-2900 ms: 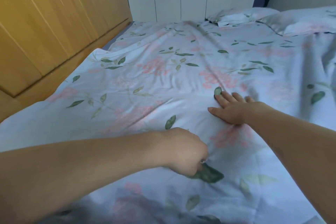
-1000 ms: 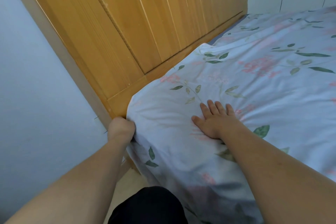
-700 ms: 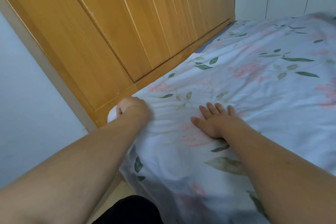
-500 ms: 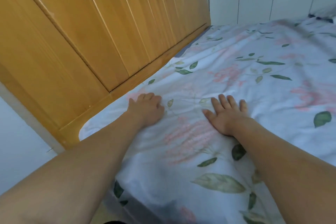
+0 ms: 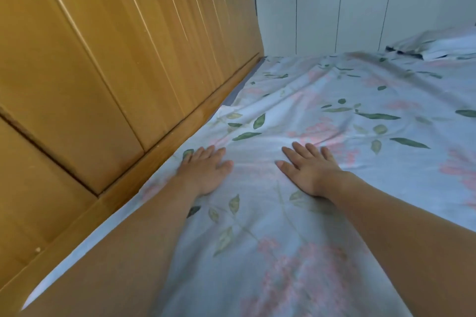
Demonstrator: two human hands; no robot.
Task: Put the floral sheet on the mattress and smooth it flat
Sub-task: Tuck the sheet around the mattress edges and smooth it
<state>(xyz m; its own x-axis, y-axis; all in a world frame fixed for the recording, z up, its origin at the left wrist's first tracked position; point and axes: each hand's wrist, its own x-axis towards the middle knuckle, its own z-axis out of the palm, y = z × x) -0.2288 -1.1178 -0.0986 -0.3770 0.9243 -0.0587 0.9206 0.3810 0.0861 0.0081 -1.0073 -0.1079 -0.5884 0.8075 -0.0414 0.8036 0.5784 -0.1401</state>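
The floral sheet [image 5: 322, 116], pale blue with pink flowers and green leaves, lies spread over the mattress, which it hides. My left hand [image 5: 206, 170] presses flat on the sheet close to the wooden headboard, fingers straight. My right hand [image 5: 309, 167] lies flat on the sheet a hand's width to the right, fingers spread. Low wrinkles run across the fabric just beyond both hands and further toward the far wall.
A wooden panelled headboard [image 5: 116, 72] runs along the left edge of the bed. A white panelled wall [image 5: 347, 2] stands behind the bed. A rumpled pillow or bedding [image 5: 438, 44] lies at the far right corner.
My left hand let go of the sheet corner it gripped at the bed edge and now lies flat on top. Both hands have slid forward along the headboard side.
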